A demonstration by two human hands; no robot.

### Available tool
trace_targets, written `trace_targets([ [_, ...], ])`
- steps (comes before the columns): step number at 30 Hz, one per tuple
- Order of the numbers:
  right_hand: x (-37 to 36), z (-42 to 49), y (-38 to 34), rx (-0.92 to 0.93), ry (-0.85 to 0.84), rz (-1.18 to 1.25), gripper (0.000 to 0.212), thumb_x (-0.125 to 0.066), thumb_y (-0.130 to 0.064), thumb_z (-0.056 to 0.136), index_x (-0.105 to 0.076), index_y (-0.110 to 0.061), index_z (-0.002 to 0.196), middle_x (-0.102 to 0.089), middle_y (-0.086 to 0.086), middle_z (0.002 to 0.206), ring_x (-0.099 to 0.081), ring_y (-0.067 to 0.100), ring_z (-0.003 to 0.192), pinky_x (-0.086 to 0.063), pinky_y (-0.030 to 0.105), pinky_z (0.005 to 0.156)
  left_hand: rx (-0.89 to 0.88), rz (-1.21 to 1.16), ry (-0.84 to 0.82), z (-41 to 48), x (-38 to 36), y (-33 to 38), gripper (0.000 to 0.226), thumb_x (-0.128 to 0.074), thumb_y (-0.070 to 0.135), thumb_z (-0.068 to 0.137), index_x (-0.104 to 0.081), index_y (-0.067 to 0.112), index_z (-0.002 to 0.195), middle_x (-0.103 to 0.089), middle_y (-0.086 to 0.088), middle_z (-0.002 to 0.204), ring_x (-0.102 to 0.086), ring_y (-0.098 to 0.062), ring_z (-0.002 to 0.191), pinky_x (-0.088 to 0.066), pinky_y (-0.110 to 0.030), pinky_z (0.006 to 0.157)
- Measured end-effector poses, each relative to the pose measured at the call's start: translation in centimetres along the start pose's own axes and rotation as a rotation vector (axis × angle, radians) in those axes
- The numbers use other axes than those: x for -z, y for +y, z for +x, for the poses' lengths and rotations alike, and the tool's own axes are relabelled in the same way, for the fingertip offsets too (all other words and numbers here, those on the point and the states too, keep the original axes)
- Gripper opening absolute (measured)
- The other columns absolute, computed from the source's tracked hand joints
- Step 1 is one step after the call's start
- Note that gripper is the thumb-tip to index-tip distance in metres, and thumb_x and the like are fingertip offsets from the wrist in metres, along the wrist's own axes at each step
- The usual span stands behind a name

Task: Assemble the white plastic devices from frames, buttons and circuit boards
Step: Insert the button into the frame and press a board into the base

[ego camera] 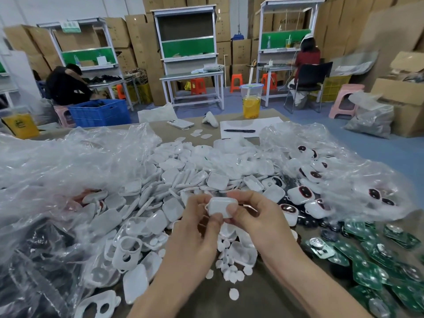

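My left hand (195,226) and my right hand (254,216) both pinch one white plastic device (221,207) above the table's middle, thumbs on its near edge and fingers behind it. Below them lie small white round buttons (231,271) scattered on the table. White frames with two holes (126,249) lie at the lower left. A large heap of white covers (188,177) spreads behind the hands. Green circuit boards (371,260) are piled at the right. Assembled white devices with dark windows (300,195) lie at the right, partly in a clear bag.
Crumpled clear plastic bags (57,171) cover the left side. At the far table edge stand a cup of yellow drink (251,104), a phone (180,123), a pen on paper (239,130) and a white device (210,119). People sit at workbenches behind.
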State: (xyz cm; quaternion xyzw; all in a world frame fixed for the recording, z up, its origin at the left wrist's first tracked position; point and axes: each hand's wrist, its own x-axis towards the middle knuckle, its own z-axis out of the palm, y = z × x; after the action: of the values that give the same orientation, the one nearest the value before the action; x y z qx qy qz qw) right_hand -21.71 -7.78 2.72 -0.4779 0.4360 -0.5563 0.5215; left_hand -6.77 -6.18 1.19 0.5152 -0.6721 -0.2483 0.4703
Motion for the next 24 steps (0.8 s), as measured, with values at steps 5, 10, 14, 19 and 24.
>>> trace_targets([
  [5, 0.0, -0.3, 0.1, 0.072, 0.043, -0.044, 0.019, -0.072, -0.006, 0.089, -0.074, -0.024, 0.093, -0.076, 0.001, 0.084, -0.072, 0.013, 0.078, -0.053, 0.015, 0.063, -0.051, 0.004, 0.014, -0.3, -0.1, -0.3, 0.033, -0.04, 0.068, 0.094, -0.051, 0.054, 0.122, -0.07, 0.022, 0.092, -0.068, -0.003, 0.085, -0.047, -0.009, 0.07],
  [10, -0.1, -0.8, 0.0, 0.124, 0.013, -0.045, 0.02, -0.071, -0.003, 0.089, -0.074, -0.022, 0.093, -0.076, -0.005, 0.084, -0.071, 0.004, 0.08, -0.052, 0.012, 0.069, -0.063, -0.07, 0.071, -0.1, -0.1, 0.1, 0.02, -0.051, 0.062, 0.094, -0.061, 0.056, 0.11, -0.072, 0.017, 0.082, -0.07, -0.003, 0.077, -0.045, -0.006, 0.064],
  [14, -0.1, -1.1, 0.0, 0.174, 0.039, -0.068, 0.023, -0.07, 0.0, 0.088, -0.074, -0.022, 0.091, -0.075, -0.005, 0.082, -0.069, 0.001, 0.078, -0.049, 0.008, 0.063, -0.062, -0.12, 0.067, -0.1, -0.3, 0.2, 0.025, -0.054, 0.065, 0.09, -0.065, 0.053, 0.11, -0.074, 0.014, 0.085, -0.071, -0.006, 0.076, -0.052, -0.015, 0.067],
  [19, -0.2, -1.4, 0.1, 0.203, 0.052, -0.098, 0.025, -0.07, -0.002, 0.09, -0.073, -0.026, 0.09, -0.075, -0.009, 0.081, -0.069, 0.001, 0.081, -0.048, 0.007, 0.068, -0.053, -0.133, 0.073, -0.2, -0.3, 0.1, 0.025, -0.054, 0.064, 0.09, -0.066, 0.053, 0.109, -0.074, 0.012, 0.083, -0.071, -0.007, 0.076, -0.053, -0.017, 0.067],
  [24, -0.4, -1.4, 0.1, 0.216, 0.055, -0.131, 0.024, -0.07, -0.01, 0.09, -0.073, -0.035, 0.09, -0.074, -0.011, 0.089, -0.069, 0.003, 0.091, -0.048, 0.011, 0.077, -0.03, -0.125, 0.076, -0.2, 0.0, 0.5, 0.022, -0.052, 0.064, 0.091, -0.063, 0.057, 0.109, -0.074, 0.015, 0.086, -0.072, -0.006, 0.078, -0.05, -0.01, 0.07],
])
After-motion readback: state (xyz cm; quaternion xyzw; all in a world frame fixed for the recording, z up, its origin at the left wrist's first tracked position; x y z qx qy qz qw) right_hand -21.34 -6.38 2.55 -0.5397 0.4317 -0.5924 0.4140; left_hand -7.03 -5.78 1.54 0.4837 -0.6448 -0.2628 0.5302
